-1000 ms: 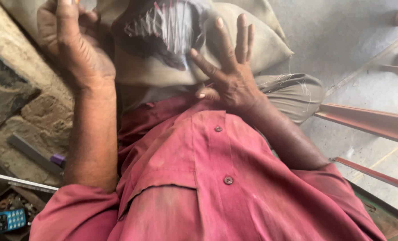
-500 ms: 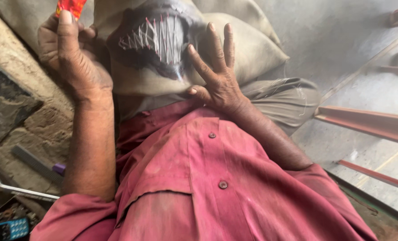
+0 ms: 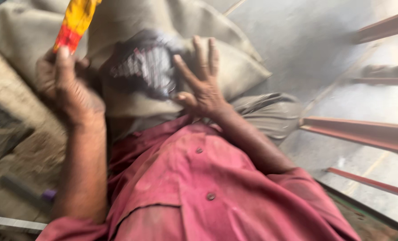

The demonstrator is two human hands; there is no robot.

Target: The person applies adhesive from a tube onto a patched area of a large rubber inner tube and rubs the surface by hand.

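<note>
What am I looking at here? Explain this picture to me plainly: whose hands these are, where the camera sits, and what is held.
There is no machine here. The camera is worn on a person's head and looks down their own body, so the red buttoned shirt fills the bottom. The left hand is raised and closed on a red and yellow packet, pinched by its lower end. The right hand is spread open, fingers apart, against a dark cloth with pale stripes lying on a beige sack in the lap. To the right, reddish metal bars cross a pale concrete floor. At the lower left lies a dark tool with a purple end. The picture is blurred, so finer detail is lost.
</note>
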